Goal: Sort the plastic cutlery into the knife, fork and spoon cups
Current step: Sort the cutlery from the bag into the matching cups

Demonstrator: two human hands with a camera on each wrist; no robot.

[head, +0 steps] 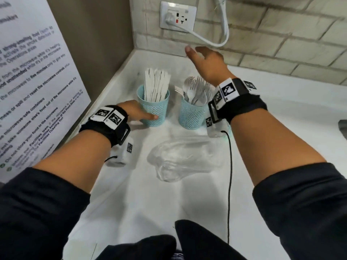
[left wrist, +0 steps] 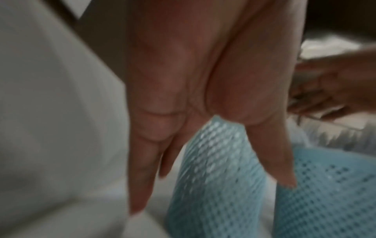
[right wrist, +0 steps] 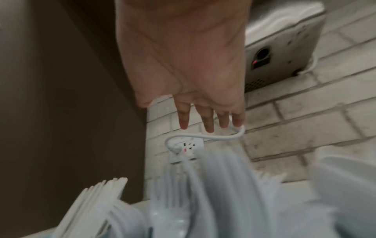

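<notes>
Knife cup [head: 154, 109]: blue mesh cylinder; left hand [head: 134, 111] touching.

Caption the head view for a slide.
Left hand steadies the knife cup; open right hand hovers above the fork cup.

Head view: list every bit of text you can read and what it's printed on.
Notice, partly cut off and blurred:
"five minutes"
"reset the microwave controls"
"microwave-safe containers"
"someone else's food out of the microwave"
"Do not store your food in the microwave"
Its remaining lines are too blurred.
Wristband tags: patterns only, small print unreadable.
Socket: marks only, no words.
Cups: no labels seen.
</notes>
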